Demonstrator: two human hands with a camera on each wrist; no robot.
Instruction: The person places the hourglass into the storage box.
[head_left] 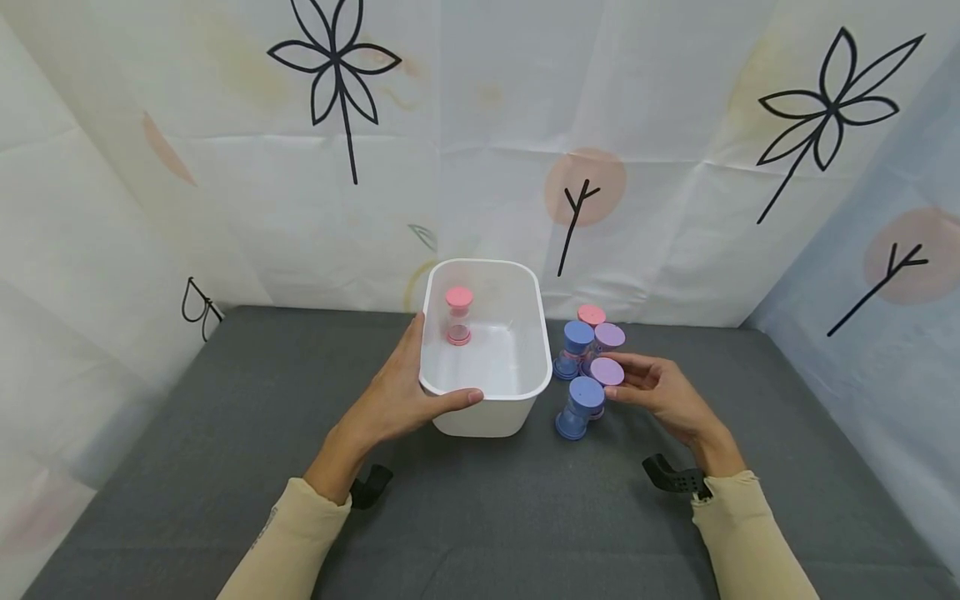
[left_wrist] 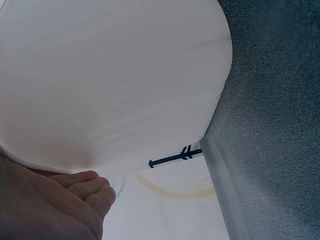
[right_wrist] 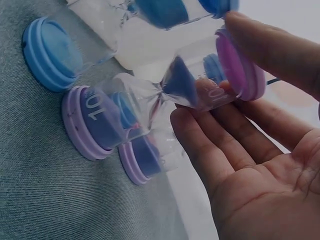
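My left hand (head_left: 408,387) holds the near left corner of a white plastic bin (head_left: 487,417), thumb along the front rim and fingers against the left side. A pink-capped sand timer (head_left: 459,317) stands inside the bin. To the bin's right, my right hand (head_left: 663,396) grips a purple-capped sand timer (right_wrist: 187,82) between thumb and fingers near its top. It stands upright, marked 10, with sand in both bulbs. Close beside it is a blue sand timer (head_left: 579,410). Behind stand another blue sand timer (head_left: 576,343), a second purple timer (head_left: 609,336) and a pink timer (head_left: 591,315), partly hidden.
Dark grey cloth (head_left: 487,525) covers the table. A white curtain (head_left: 480,200) with printed leaves and flowers hangs right behind the bin and timers, and more fabric closes off both sides. Black bands (head_left: 675,477) sit at both wrists.
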